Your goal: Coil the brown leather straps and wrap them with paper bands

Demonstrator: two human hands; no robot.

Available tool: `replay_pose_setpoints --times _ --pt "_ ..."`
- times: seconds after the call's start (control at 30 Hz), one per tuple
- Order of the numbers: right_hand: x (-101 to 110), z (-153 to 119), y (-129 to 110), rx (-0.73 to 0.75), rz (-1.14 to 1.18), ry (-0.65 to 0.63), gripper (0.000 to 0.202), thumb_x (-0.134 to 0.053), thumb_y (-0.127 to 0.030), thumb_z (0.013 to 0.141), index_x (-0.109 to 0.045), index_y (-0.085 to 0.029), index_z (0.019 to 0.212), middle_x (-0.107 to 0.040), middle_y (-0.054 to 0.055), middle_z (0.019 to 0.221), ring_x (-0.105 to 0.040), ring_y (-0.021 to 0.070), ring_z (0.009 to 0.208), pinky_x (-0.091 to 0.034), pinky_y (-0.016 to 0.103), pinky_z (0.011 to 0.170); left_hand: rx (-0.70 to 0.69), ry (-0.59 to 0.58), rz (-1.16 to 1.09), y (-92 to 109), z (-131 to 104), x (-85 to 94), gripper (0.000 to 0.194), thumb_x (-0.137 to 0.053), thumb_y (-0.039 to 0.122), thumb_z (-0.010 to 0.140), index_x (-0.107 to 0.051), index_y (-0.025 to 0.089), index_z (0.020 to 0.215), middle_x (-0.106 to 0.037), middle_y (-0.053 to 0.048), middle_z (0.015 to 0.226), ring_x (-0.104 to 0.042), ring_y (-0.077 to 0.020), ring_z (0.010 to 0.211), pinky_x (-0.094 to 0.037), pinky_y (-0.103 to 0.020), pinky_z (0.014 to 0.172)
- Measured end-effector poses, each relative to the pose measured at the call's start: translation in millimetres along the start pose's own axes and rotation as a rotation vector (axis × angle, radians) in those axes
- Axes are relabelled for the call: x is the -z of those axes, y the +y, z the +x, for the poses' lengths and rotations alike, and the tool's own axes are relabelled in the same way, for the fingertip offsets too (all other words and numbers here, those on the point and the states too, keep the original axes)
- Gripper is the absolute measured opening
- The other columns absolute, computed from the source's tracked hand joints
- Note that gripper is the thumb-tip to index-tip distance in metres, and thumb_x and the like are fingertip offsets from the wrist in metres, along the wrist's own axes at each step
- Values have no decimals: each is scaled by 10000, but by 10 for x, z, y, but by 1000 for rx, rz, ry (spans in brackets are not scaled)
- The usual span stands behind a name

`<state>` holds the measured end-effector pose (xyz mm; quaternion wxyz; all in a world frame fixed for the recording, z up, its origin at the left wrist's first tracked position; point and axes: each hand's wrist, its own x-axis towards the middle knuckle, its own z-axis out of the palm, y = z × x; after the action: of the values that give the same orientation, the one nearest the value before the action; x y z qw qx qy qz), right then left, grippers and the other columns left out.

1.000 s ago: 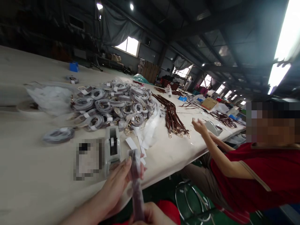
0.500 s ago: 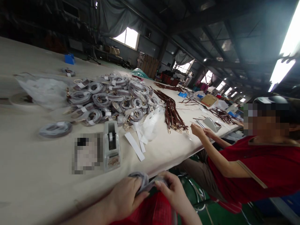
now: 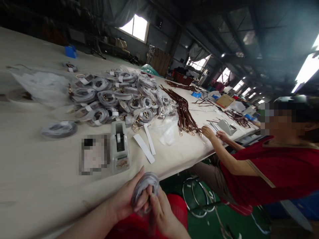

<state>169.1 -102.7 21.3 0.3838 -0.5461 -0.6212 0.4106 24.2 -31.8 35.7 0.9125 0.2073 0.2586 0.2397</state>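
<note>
A coiled strap in clear wrap (image 3: 152,180) is held between my two hands over my lap, at the table's front edge. My left hand (image 3: 128,199) grips the coil from the left, its fingers reaching through the ring. On the right side of the coil, my right hand (image 3: 161,207) pinches it with thumb and fingers. A grey tape dispenser (image 3: 120,147) stands on the table beyond my hands, with two white paper strips (image 3: 144,148) to its right. A large pile of wrapped coils (image 3: 117,96) lies behind it.
One wrapped coil (image 3: 59,128) lies apart on the left of the table (image 3: 45,172). Brown straps with metal clasps (image 3: 183,114) lie right of the pile. A person in a red shirt (image 3: 286,159) sits at the right, hands over the table. A metal-framed stool (image 3: 199,199) stands below.
Both hands have come closer together around the coil, which now stands as a closed ring. The stretched section between them is drawn in. The seated person's hand has moved nearer the brown straps.
</note>
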Motion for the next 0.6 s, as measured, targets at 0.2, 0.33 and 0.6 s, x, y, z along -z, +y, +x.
replay_pose_setpoints --times 0.2,0.33,0.6 --pt "-16 2 -44 -43 113 41 505 -322 -595 987 -662 -228 1049 -657 65 850 -627 223 825 -535 346 846 78 -62 -114 -41 -29 32 741 -405 783 845 -703 118 716 -609 -30 422 -499 -134 376 -412 -231 400" --pt "25 4 -62 -54 130 31 559 -303 -637 968 -634 -225 1150 -660 78 843 -634 231 791 -553 337 753 68 -110 -88 -70 -92 83 643 -627 748 739 -732 114 727 -715 -70 634 -624 -169 587 -499 -265 581" --pt "467 114 -305 12 -397 -174 332 -461 -468 966 -636 -202 875 -676 47 784 -617 187 685 -458 249 658 -245 -29 545 4 -58 298 525 -692 614 783 -710 170 1063 -746 -76 977 -659 -255 980 -493 -315 868"
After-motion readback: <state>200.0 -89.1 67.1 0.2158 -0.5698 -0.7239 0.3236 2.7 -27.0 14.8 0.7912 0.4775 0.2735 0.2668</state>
